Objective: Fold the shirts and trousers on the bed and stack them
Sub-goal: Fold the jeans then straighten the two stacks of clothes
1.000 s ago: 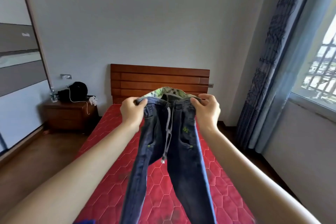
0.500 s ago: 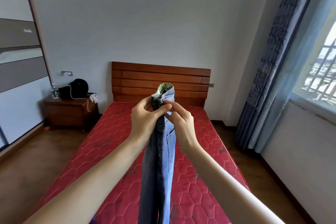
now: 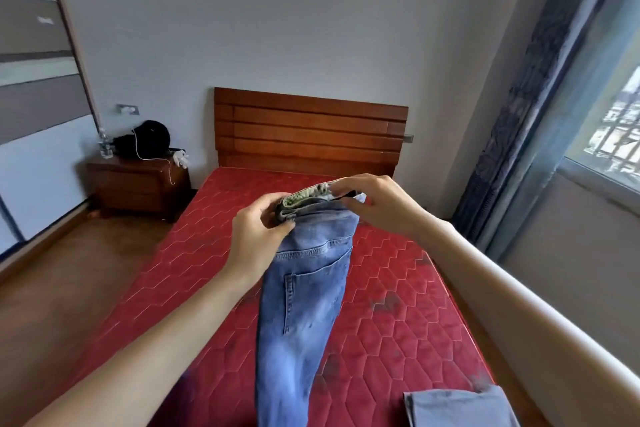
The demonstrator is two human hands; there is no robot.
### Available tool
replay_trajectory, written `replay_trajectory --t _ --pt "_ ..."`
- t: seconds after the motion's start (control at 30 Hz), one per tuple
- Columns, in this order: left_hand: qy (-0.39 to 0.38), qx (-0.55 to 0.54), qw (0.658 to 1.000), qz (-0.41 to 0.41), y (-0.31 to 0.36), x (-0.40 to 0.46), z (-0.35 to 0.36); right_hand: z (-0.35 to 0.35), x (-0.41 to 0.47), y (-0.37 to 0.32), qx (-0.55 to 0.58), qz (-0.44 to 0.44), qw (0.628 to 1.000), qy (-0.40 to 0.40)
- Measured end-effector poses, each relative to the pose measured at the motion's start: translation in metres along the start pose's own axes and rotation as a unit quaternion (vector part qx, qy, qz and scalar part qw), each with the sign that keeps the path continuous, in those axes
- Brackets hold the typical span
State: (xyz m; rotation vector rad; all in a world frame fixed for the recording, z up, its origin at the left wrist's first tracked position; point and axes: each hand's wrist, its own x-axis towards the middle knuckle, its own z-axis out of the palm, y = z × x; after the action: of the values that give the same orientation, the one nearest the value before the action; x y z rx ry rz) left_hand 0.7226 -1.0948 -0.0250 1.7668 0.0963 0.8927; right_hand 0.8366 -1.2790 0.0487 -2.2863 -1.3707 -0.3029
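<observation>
A pair of blue jeans (image 3: 304, 295), folded lengthwise leg on leg, hangs in the air over the red mattress (image 3: 398, 315). A back pocket faces me and the patterned waistband lining shows on top. My left hand (image 3: 258, 239) grips the near left end of the waistband. My right hand (image 3: 377, 206) pinches the far right end of it. The legs run down past the bottom edge. A folded grey garment (image 3: 460, 407) lies on the mattress at the bottom right.
A wooden headboard (image 3: 310, 133) stands against the far wall. Left of the bed, a nightstand (image 3: 136, 185) carries a black bag, a water bottle and a white cable. Curtains (image 3: 526, 87) and a window are on the right. Wooden floor runs along the left.
The jeans went from spread open by the waistband to folded in half lengthwise. Now both hands have lowered and drawn apart along the waistband, and the view tilts further down.
</observation>
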Motion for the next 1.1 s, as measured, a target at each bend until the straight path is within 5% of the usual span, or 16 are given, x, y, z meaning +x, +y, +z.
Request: replay_trajectory --t 0.27,0.43,0.57,0.9,1.1 --pt "0.057 0.018 0.998 -0.014 -0.016 -0.016 0.000 0.049 -0.052 -0.001 -0.001 0.038 0.995 0.092" --pt "0.034 0.008 0.999 -0.004 -0.017 -0.022 0.009 0.040 -0.044 0.008 -0.004 0.162 0.986 0.039" --pt "0.017 0.002 1.000 0.014 -0.014 -0.027 0.017 0.046 -0.035 0.009 -0.147 0.193 0.970 -0.022" --pt "0.001 0.029 1.000 0.001 -0.010 -0.018 0.013 0.060 -0.036 0.010 -0.189 0.085 0.978 0.037" --pt "0.039 0.033 0.997 0.057 0.016 0.027 0.003 0.000 0.005 -0.007 -0.161 -0.027 0.961 0.225"
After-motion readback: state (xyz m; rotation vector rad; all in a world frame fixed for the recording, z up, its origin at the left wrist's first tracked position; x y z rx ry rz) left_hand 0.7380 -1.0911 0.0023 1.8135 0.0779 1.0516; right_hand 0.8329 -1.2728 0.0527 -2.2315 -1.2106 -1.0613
